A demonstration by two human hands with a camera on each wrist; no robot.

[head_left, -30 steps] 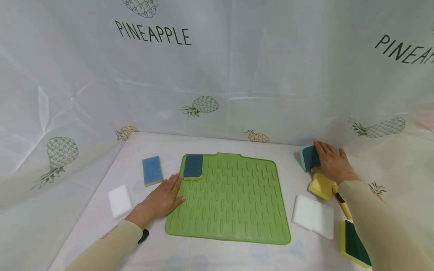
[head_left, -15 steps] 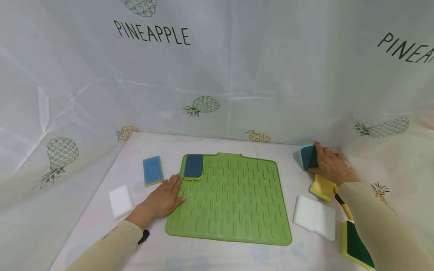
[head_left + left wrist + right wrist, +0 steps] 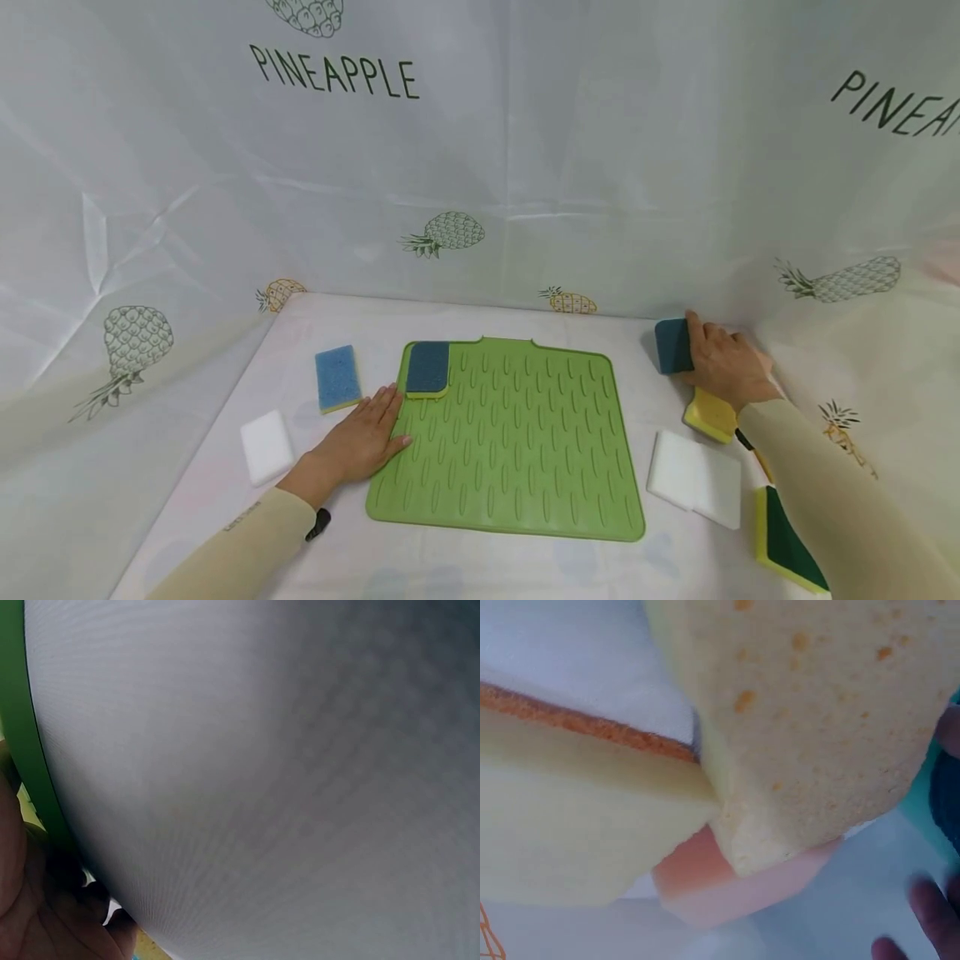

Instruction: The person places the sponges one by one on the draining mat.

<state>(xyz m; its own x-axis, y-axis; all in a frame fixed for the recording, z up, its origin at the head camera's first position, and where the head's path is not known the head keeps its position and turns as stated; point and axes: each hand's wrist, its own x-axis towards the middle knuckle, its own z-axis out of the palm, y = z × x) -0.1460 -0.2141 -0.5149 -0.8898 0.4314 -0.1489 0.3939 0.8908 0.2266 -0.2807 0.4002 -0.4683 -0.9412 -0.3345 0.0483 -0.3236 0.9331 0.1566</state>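
My left hand lies flat with straight fingers across the left edge of a ribbed green mat. Just beyond its fingertips a dark blue sponge sits on the mat's far left corner. At the far right my right hand grips a dark blue sponge with a teal body, tilted up off the table beside the curtain. The right wrist view is filled by a yellow sponge, with my fingertips at the lower right. The left wrist view shows only the mat's edge and my palm.
A light blue sponge and a white sponge lie left of the mat. On the right are a yellow sponge, a white sponge and a yellow-and-green one. Pineapple-print curtains enclose the table.
My right hand has closed round the far right sponge and tipped it up, hiding its teal side. The left hand has stayed still on the mat's edge.
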